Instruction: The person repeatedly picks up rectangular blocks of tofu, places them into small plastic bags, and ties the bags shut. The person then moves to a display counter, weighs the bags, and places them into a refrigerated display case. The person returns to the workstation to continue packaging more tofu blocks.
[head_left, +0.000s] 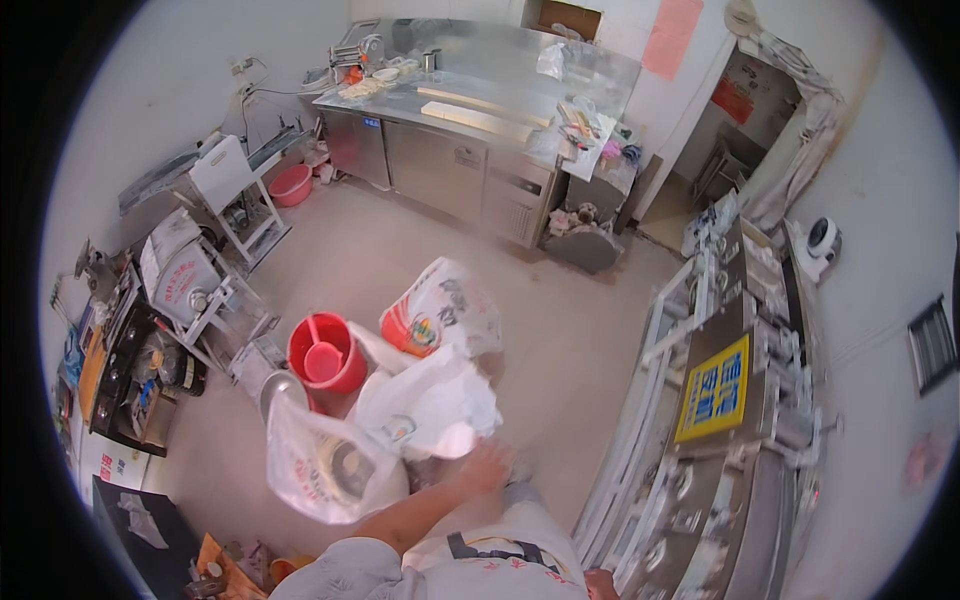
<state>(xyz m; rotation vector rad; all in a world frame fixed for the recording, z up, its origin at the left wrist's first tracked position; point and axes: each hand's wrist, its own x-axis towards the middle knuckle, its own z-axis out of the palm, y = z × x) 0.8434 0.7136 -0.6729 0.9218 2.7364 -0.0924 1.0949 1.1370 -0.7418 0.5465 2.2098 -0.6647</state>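
Note:
My left hand (486, 466) reaches forward over the floor, blurred, beside the near edge of a crumpled white sack (427, 401); whether it touches the sack is unclear. Left of my forearm stands an opened white bag (337, 465) with a round metal bowl or basin inside. Beyond these are a red bucket (298, 345) with a red long-handled scoop (324, 363) in it and a printed white flour sack (457, 307). My right hand (601, 583) is partly visible at the bottom edge, near my white apron (495, 559); its fingers are hidden.
A steel counter (480, 82) with long wooden boards and a pasta roller stands at the far wall. White-framed machines (187, 277) and a pink basin (290, 185) are on the left. Steel equipment bearing a yellow sign (712, 390) runs along the right, with a doorway (731, 120) beyond.

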